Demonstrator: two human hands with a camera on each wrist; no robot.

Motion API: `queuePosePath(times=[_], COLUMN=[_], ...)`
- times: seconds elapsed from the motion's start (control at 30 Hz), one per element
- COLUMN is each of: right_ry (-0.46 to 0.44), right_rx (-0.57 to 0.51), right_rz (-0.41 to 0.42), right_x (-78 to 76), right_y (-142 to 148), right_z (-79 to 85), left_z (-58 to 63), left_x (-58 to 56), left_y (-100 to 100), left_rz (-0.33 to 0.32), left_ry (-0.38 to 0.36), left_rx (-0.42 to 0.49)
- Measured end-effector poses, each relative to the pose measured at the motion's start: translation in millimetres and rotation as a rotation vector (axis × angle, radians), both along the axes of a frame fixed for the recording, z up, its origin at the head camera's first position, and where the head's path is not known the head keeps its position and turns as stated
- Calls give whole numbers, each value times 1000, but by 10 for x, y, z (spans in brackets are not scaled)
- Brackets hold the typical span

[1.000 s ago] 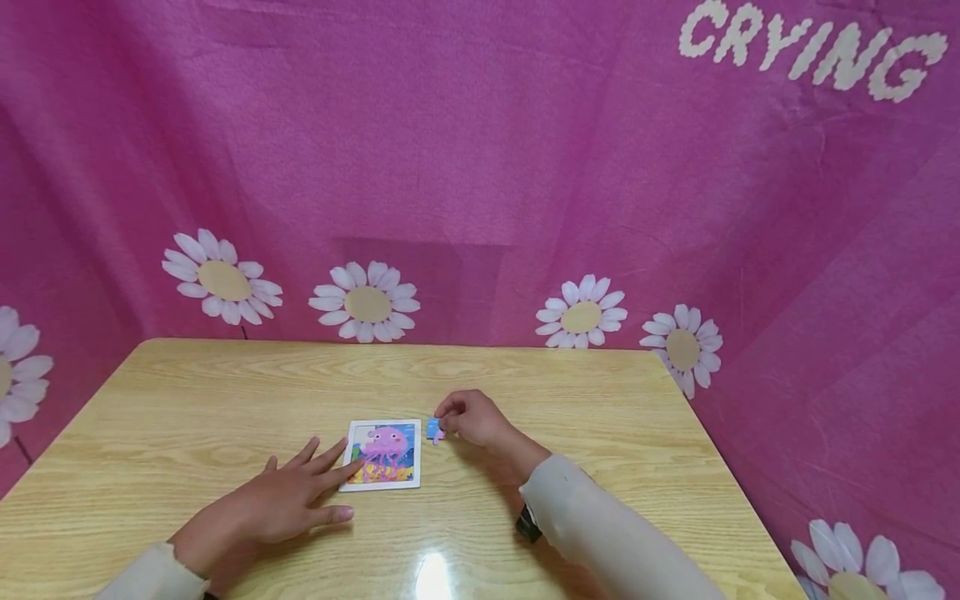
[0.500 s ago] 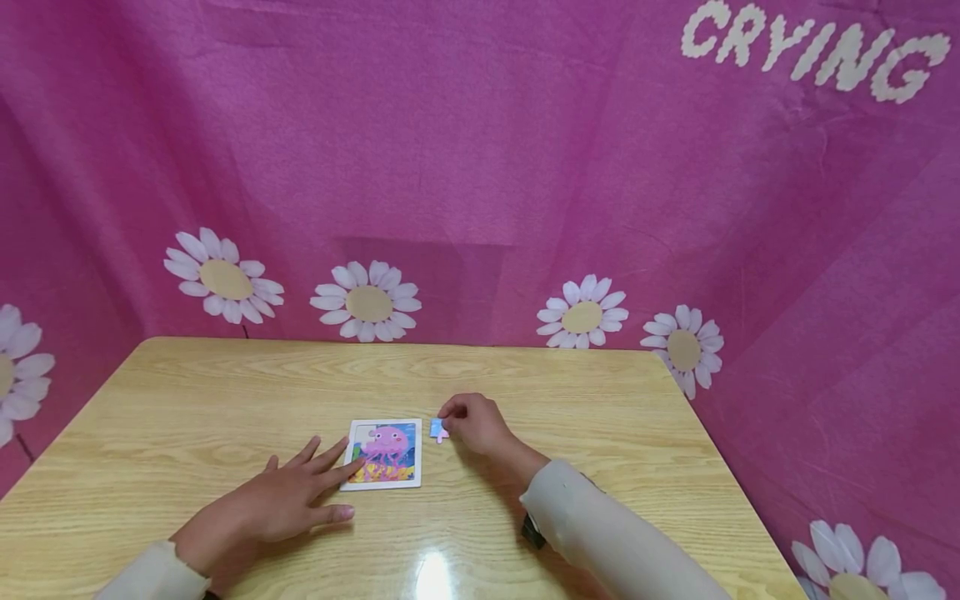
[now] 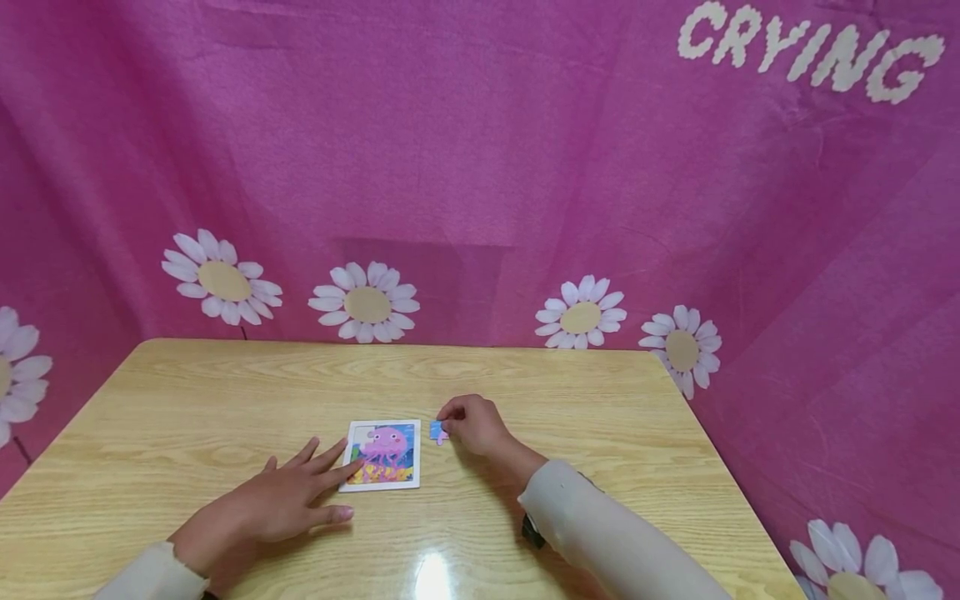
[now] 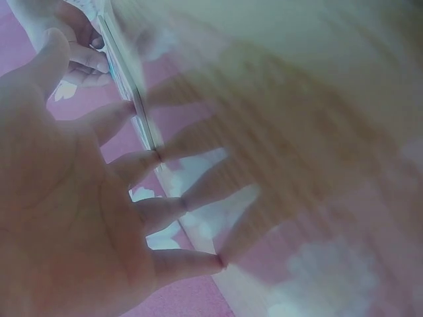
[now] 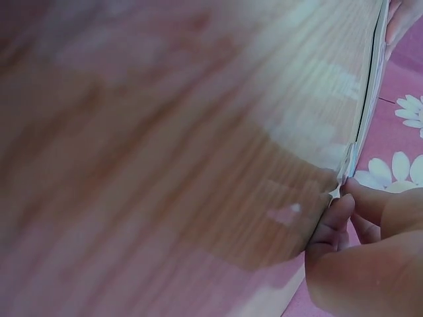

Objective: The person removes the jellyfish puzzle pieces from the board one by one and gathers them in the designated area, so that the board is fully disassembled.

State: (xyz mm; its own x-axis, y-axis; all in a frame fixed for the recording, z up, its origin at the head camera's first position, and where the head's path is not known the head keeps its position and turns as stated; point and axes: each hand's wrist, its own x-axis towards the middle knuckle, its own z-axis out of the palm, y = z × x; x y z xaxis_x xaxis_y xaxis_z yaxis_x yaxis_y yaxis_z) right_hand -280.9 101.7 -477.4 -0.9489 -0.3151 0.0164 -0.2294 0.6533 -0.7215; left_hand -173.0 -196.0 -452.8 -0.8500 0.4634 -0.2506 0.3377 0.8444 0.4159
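A square jigsaw puzzle in a white frame (image 3: 417, 457) lies on the table, with a pink jellyfish picture. Its upper left part shows a pale gap. My left hand (image 3: 285, 497) is spread flat at the frame's left side, two fingertips on the puzzle; in the left wrist view its straight fingers touch the tabletop. Just right of the frame, my right hand (image 3: 477, 427) pinches a blue and pink puzzle piece (image 3: 437, 430) between thumb and fingers, low at the table surface. The fingers cover part of this piece.
The wood-grain table (image 3: 247, 392) reaches back to a pink curtain (image 3: 450, 167) printed with white daisies. A bright light reflection sits on the tabletop near the front. A dark band (image 3: 531, 531) shows beneath the right sleeve.
My right hand and the pinched puzzle piece have shifted very slightly to the right, away from the frame. My left hand has stayed in place.
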Motion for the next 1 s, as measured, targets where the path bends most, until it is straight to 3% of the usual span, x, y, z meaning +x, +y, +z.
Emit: queuePosePath(times=[0.43, 0.7, 1.0], right_ry=[-3, -47, -56], right_rx=[0, -62, -93], right_rz=[-6, 9, 33], right_x=[1, 18, 12], right_y=[-9, -39, -184], right_z=[17, 58, 100], left_z=[59, 69, 63], left_x=[-10, -36, -67], left_y=[17, 20, 100], left_rz=[-8, -13, 21], left_ry=[17, 32, -19], left_rx=[-1, -2, -12])
